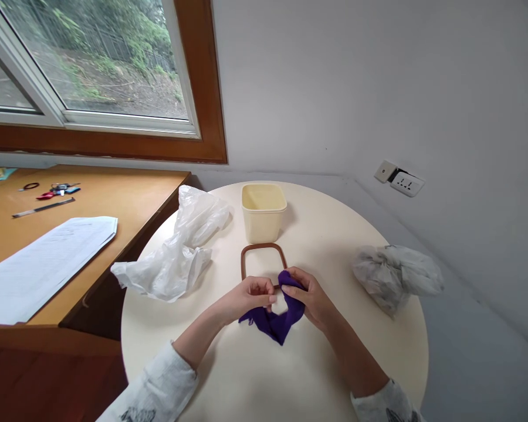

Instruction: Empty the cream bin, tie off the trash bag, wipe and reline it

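A strip of purple cloth (273, 323) hangs in a loop between my hands, low over the round table (290, 387). My right hand (310, 293) pinches its upper end between thumb and fingers. My left hand (255, 295) is closed, fingertips against the thumb, just above the cloth's other side; what sits in that pinch is hidden. Just beyond both hands lies a brown rounded-square ring (243, 261), its near edge partly covered by them. Behind the ring stands a cream plastic bin (264, 225), upright, with its top open.
To the left on the table lies a crumpled white plastic bag (176, 264). A knotted, filled plastic bag (391, 275) rests at the right edge. The wooden desk (136, 190) at left holds papers (48, 264), keys (61, 189) and a pen-like tool (44, 207). A wall socket (407, 183) is at right.
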Motion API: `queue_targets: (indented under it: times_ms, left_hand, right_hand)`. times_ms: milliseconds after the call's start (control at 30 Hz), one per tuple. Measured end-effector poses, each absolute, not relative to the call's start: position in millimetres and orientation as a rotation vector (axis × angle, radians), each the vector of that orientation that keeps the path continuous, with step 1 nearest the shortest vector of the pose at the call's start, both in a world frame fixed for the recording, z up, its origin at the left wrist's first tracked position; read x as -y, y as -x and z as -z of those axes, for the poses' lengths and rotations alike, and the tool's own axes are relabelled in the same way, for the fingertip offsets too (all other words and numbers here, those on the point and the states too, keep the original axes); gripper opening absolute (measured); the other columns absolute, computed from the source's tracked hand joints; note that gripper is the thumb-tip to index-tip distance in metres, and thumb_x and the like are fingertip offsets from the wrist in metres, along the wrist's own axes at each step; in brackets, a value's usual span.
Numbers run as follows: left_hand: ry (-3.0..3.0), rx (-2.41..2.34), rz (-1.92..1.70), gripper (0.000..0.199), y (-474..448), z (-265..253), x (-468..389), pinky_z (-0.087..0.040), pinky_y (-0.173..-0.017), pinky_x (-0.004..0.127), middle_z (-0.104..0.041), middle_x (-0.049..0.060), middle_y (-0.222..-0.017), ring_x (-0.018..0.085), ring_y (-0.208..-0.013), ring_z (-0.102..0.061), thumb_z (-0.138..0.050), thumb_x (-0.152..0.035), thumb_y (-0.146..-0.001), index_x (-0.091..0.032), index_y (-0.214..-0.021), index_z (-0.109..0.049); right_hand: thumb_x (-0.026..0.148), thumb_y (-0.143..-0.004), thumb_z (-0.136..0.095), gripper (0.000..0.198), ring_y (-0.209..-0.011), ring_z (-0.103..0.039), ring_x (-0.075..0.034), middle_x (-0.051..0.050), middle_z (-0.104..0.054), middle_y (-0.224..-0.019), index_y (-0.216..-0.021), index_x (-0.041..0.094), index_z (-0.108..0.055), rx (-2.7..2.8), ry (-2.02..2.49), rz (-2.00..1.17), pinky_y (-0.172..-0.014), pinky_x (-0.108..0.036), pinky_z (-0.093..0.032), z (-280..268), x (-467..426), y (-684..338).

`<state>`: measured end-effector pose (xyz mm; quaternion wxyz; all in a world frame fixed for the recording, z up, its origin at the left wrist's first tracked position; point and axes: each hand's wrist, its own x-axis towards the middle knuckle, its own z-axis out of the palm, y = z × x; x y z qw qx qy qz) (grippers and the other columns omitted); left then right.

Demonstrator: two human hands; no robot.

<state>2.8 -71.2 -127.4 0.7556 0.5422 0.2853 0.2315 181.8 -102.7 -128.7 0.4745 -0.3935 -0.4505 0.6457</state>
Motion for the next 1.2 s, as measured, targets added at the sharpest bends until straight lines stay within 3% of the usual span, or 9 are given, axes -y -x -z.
queue_targets:
  times_ms: [100, 200, 367, 567, 700, 833, 967, 1100, 1200]
  left_hand:
    - [-1.115, -0.548, -0.598, 0.025, -8.3, 123.9, 73.8, -0.044, -0.074, 0.025, -0.058, 0.001, -0.080, 0.013, -0.078, -0.057, -0.071, -0.028, -0.069, -0.018, -0.084, -0.054]
    - [-1.125, -0.541, -0.603, 0.021, -9.9, 123.9, 75.0, -0.042, -0.071, 0.023, -0.058, 0.001, -0.077, 0.012, -0.075, -0.055, -0.070, -0.026, -0.070, -0.017, -0.081, -0.055]
    - [-1.045, -0.603, -0.599, 0.018, -3.0, 127.3, 72.4, -0.037, -0.053, 0.018, -0.050, -0.002, -0.061, 0.007, -0.055, -0.048, -0.067, -0.022, -0.071, -0.014, -0.065, -0.052]
    - [-0.790, -0.542, -0.528, 0.018, -0.7, 128.0, 72.0, -0.045, -0.054, 0.020, -0.053, -0.001, -0.058, 0.008, -0.051, -0.055, -0.064, -0.017, -0.072, -0.015, -0.066, -0.047]
    - [-0.741, -0.560, -0.526, 0.017, -2.3, 129.8, 71.2, -0.044, -0.047, 0.017, -0.057, 0.000, -0.054, 0.009, -0.046, -0.057, -0.060, -0.021, -0.077, -0.016, -0.071, -0.045]
    - [-0.699, -0.613, -0.605, 0.021, -2.5, 126.7, 70.3, -0.035, -0.039, 0.012, -0.048, -0.006, -0.047, 0.004, -0.038, -0.045, -0.065, -0.022, -0.074, -0.016, -0.070, -0.045]
    - [-0.683, -0.614, -0.571, 0.020, -1.6, 125.1, 71.7, -0.039, -0.045, 0.013, -0.050, -0.005, -0.055, 0.004, -0.045, -0.047, -0.069, -0.025, -0.072, -0.015, -0.076, -0.051]
    - [-0.790, -0.614, -0.398, 0.035, -1.5, 128.3, 73.8, -0.046, -0.057, 0.020, -0.063, 0.006, -0.085, 0.012, -0.066, -0.060, -0.072, -0.029, -0.068, -0.015, -0.097, -0.058]
    - [-0.953, -0.649, -0.289, 0.028, -2.3, 130.9, 74.0, -0.037, -0.045, 0.018, -0.061, 0.003, -0.070, 0.008, -0.052, -0.053, -0.072, -0.030, -0.068, -0.012, -0.088, -0.063]
  right_hand:
    - [0.026, -0.072, -0.066, 0.026, -0.079, -0.054, -0.014, 0.000, -0.060, -0.085, -0.097, 0.022, -0.062, 1.142, 0.905, -1.626, -0.072, -0.025, -0.042, 126.4, 104.5, -181.4]
    - [0.026, -0.071, -0.067, 0.032, -0.086, -0.055, -0.016, -0.002, -0.061, -0.089, -0.102, 0.022, -0.061, 1.179, 0.913, -1.635, -0.077, -0.028, -0.042, 126.9, 104.5, -182.2]
    - [0.028, -0.066, -0.071, 0.029, -0.078, -0.054, -0.014, -0.001, -0.060, -0.084, -0.094, 0.020, -0.063, 1.091, 1.018, -1.555, -0.071, -0.026, -0.043, 134.4, 100.2, -183.8]
    - [0.025, -0.060, -0.074, 0.023, -0.059, -0.046, -0.009, 0.004, -0.053, -0.065, -0.077, 0.018, -0.060, 0.820, 0.937, -1.589, -0.057, -0.022, -0.036, 135.9, 97.1, -183.7]
    - [0.023, -0.062, -0.072, 0.023, -0.064, -0.047, -0.010, 0.003, -0.054, -0.069, -0.081, 0.019, -0.060, 0.784, 0.925, -1.565, -0.061, -0.023, -0.037, 137.5, 95.4, -185.7]
    - [0.024, -0.062, -0.073, 0.023, -0.065, -0.045, -0.010, 0.004, -0.051, -0.067, -0.076, 0.019, -0.056, 0.894, 1.056, -1.352, -0.064, -0.023, -0.035, 144.3, 92.9, -188.3]
    - [0.026, -0.063, -0.073, 0.029, -0.055, -0.036, -0.007, 0.008, -0.040, -0.059, -0.068, 0.020, -0.045, 0.925, 1.072, -1.300, -0.054, -0.021, -0.030, 145.8, 93.5, -188.3]
    - [0.028, -0.065, -0.072, 0.027, -0.057, -0.041, -0.008, 0.006, -0.047, -0.063, -0.075, 0.021, -0.048, 0.917, 1.069, -1.312, -0.053, -0.021, -0.033, 140.8, 95.4, -187.2]
    - [0.030, -0.065, -0.072, 0.028, -0.060, -0.046, -0.010, 0.004, -0.052, -0.068, -0.082, 0.022, -0.051, 0.887, 1.096, -1.303, -0.055, -0.022, -0.037, 138.3, 95.1, -187.7]
